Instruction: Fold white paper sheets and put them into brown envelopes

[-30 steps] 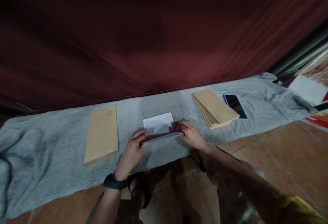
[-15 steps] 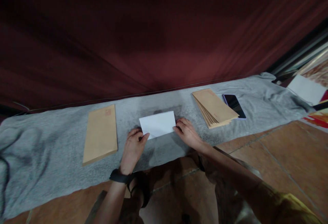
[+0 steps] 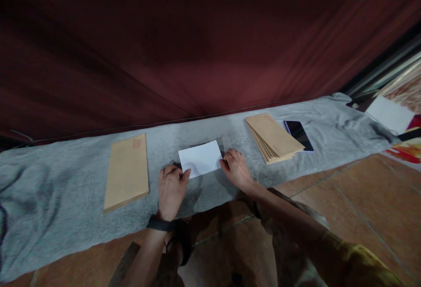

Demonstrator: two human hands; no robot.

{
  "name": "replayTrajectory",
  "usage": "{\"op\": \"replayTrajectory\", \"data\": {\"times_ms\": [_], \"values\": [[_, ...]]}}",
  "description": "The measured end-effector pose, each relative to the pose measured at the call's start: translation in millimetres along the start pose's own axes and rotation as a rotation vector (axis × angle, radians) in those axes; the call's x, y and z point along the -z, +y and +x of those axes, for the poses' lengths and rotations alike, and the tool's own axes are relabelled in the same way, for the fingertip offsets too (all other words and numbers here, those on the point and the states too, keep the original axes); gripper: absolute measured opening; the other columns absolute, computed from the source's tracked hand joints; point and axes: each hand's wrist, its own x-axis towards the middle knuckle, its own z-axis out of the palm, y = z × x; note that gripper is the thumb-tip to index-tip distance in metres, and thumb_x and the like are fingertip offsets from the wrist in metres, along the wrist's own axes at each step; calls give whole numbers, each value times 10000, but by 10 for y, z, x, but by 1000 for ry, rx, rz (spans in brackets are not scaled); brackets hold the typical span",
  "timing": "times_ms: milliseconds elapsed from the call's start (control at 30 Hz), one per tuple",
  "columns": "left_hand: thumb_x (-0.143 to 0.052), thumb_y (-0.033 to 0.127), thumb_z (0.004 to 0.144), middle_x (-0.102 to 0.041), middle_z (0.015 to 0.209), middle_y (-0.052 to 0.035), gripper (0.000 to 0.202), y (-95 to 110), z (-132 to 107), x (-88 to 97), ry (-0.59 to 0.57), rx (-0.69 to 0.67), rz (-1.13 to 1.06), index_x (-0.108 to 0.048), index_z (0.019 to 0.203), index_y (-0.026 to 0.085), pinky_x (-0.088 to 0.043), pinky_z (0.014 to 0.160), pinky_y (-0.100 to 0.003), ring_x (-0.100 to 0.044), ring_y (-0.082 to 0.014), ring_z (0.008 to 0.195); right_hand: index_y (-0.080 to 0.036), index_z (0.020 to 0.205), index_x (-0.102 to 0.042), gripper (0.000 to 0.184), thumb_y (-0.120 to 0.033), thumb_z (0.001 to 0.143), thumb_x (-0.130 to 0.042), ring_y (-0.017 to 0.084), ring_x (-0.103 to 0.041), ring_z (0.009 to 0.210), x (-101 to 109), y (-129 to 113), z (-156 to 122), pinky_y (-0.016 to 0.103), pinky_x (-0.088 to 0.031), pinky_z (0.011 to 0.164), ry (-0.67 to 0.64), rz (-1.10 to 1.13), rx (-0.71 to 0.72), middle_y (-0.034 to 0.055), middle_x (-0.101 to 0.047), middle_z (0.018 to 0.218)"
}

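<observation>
A white sheet of paper point(image 3: 201, 157), perhaps folded, is held level just above the grey cloth between my two hands. My left hand point(image 3: 173, 188) pinches its near left corner, thumb on top and fingers curled beneath. At the right edge, my right hand point(image 3: 237, 168) grips the paper between thumb and bent fingers. To the left lies a neat stack of brown envelopes point(image 3: 127, 171) with a red printed mark. Several more brown envelopes point(image 3: 274, 137) lie fanned out to the right of my right hand.
A phone point(image 3: 299, 135) in a purple case lies partly under the fanned envelopes. Everything rests on a long grey cloth point(image 3: 75, 230). Behind it hangs a dark red curtain point(image 3: 210, 59). Brown floor tiles point(image 3: 355, 203) show in front, and papers point(image 3: 391, 114) lie at the far right.
The white paper's far right corner has shifted left and its right edge now slants. Both hands keep their grip, and my left wrist has swung slightly to the right.
</observation>
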Motion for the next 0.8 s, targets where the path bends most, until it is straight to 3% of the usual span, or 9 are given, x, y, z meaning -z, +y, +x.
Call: {"op": "replayTrajectory", "data": {"times_ms": [600, 700, 800], "values": [[-460, 472, 938, -660, 890, -130, 404, 35, 1, 26, 22, -31, 95, -655, 698, 212, -449, 913, -458, -564, -297, 888, -203, 911, -599, 115, -271, 961, -520, 274, -543, 989, -24, -20, 1, 404, -433, 863, 35, -6, -16, 102, -615, 996], [-468, 475, 939, -660, 906, -126, 399, 39, 0, 25, 28, -26, 118, -654, 704, 211, -454, 905, -440, -566, -292, 901, -192, 979, -606, 108, -261, 947, -529, 284, -545, 1006, -49, -11, -5, 413, -436, 873, 52, 14, -28, 112, -618, 1024], [-454, 479, 944, -657, 912, -133, 413, 55, 4, 44, 10, -25, 143, -660, 714, 204, -456, 897, -441, -565, -299, 909, -181, 1152, -601, 233, -260, 944, -533, 297, -541, 1072, -59, -9, -11, 420, -430, 905, 59, 24, -28, 132, -621, 1126]]}}
